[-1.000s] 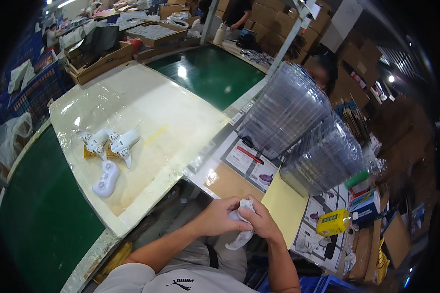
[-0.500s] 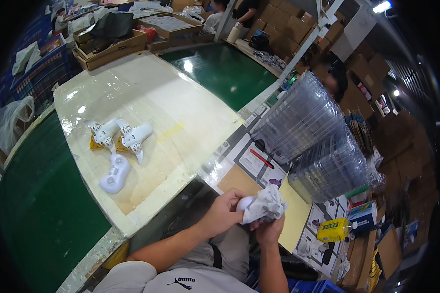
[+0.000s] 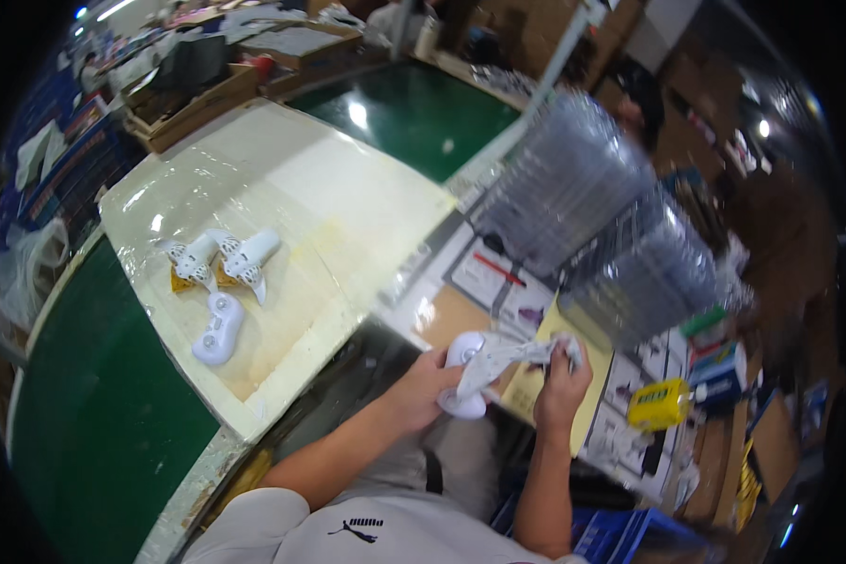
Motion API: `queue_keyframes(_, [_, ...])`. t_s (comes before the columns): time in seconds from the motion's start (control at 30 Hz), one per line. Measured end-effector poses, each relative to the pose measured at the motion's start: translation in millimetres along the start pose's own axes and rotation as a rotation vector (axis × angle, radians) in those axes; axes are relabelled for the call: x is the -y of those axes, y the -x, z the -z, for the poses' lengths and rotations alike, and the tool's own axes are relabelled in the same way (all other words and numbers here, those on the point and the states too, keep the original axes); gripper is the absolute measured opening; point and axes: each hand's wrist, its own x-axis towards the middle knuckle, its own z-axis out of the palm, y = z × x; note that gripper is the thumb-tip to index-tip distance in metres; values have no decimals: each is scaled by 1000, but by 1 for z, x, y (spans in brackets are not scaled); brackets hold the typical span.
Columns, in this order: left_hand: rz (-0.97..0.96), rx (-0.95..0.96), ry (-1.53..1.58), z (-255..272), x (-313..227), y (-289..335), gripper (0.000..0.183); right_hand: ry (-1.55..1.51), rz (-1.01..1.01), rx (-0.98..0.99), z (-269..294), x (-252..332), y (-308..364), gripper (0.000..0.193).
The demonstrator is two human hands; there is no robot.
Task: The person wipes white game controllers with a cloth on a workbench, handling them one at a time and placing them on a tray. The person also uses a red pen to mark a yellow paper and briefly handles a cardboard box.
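Observation:
In my left hand (image 3: 421,387) is a white remote controller (image 3: 464,404), its rounded ends showing past my fingers. A crumpled white cloth (image 3: 512,355) stretches across it to my right hand (image 3: 562,385), whose fingers are closed on the cloth's far end. On the cream board to the left lies a second white remote controller (image 3: 219,329). Just beyond it sit two white propeller-like parts (image 3: 244,256) with perforated hubs and yellow pieces under them.
Stacks of clear plastic trays (image 3: 569,183) stand at the right, beside a red pen (image 3: 500,269) and a yellow bottle (image 3: 659,405). A green surface (image 3: 409,113) lies beyond the cream board (image 3: 320,188). Cardboard boxes (image 3: 193,99) sit at the far left.
My right hand has moved right and up, away from the left, drawing the bunched cloth out long. More of the controller in my left hand now shows. The view has shifted slightly.

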Motion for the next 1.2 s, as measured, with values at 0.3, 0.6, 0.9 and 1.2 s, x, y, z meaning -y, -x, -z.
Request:
queue_keyframes(0.3, [-54,115,-31,-30,25,4,69,-651,-292,-346,23,-16,-37,20])
queue_keyframes(0.6, [-59,42,-454,-21,43,-16,68,346,272,299,23,-25,18,30])
queue_keyframes(0.9, [-15,-7,-508,-14,30,-14,62,-89,-298,19,35,-4,-26,50])
queue_keyframes(1.2, [-229,-182,-886,-27,51,-28,65,351,-243,216,13,-28,26,50])
